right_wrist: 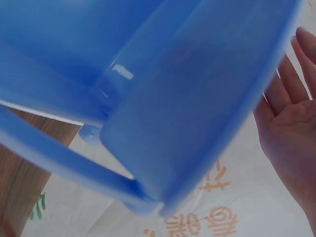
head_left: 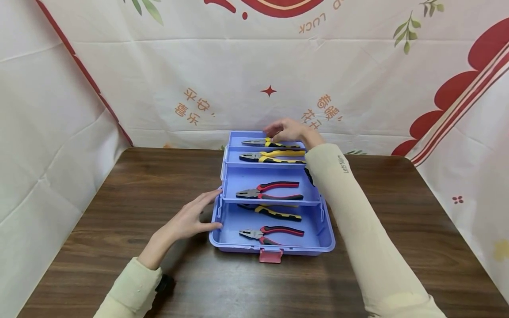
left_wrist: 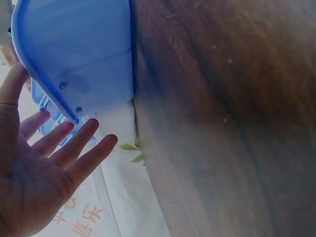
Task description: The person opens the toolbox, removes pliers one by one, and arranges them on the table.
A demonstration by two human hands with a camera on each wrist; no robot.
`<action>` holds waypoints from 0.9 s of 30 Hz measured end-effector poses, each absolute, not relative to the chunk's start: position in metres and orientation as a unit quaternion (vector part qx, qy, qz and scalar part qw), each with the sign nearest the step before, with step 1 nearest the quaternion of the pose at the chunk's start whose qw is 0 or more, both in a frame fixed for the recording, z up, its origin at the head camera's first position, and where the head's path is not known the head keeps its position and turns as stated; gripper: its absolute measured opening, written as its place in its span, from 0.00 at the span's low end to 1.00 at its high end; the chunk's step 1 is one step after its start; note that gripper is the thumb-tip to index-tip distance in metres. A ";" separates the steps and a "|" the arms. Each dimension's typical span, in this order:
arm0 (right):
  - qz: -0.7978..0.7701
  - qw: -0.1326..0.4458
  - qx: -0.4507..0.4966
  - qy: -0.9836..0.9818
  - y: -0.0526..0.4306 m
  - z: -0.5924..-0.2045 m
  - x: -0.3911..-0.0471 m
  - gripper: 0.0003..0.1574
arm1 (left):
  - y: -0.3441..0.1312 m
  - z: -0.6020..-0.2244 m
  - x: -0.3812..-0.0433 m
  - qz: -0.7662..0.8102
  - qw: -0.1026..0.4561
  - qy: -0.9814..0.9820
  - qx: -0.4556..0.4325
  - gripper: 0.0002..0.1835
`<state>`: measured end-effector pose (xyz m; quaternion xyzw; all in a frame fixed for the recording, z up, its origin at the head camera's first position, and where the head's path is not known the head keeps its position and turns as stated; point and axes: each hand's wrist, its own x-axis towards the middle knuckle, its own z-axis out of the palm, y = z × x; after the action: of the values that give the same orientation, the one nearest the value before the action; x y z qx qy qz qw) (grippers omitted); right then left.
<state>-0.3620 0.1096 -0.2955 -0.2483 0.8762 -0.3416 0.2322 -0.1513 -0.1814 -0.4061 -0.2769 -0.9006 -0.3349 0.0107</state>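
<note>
A blue-violet tiered toolbox [head_left: 330, 240] stands unfolded on the table. My left hand [head_left: 192, 221] is at its left wall, fingers spread and thumb on the rim; its straight fingers also show in the left wrist view. Over the rearmost compartment is my right hand [head_left: 289, 130], just above yellow-and-black long-nose pliers [head_left: 254, 142], with no tool seen in its grasp. Yellow-and-black pliers [head_left: 278, 154] lie one compartment nearer. Red-and-black pliers [head_left: 260, 194] rest in the middle tray. The bottom holds yellow-and-black pliers [head_left: 278, 214] and red-and-black pliers [head_left: 260, 232].
A pink latch [head_left: 271, 256] hangs at the box's front. The right sleeve [head_left: 350, 212] partly covers a black handle [head_left: 308, 176] near the tray's right end. Brown wooden table [head_left: 179, 176] surrounds the box, and a printed white cloth [head_left: 254, 66] hangs behind.
</note>
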 end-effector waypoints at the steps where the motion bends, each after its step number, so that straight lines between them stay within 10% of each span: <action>1: -0.330 0.232 -0.250 0.880 0.109 -0.296 -0.362 0.26 | -0.181 -0.406 -0.151 -0.335 0.009 -0.901 -0.276 0.44; 27: -0.264 0.214 -0.248 0.907 0.095 -0.301 -0.360 0.23 | -0.181 -0.407 -0.151 -0.349 -0.002 -0.896 -0.273 0.43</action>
<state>-0.3604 0.0954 -0.3008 -0.2480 0.9072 -0.2635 0.2144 -0.1509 -0.1809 -0.4065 -0.2729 -0.8965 -0.3490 -0.0021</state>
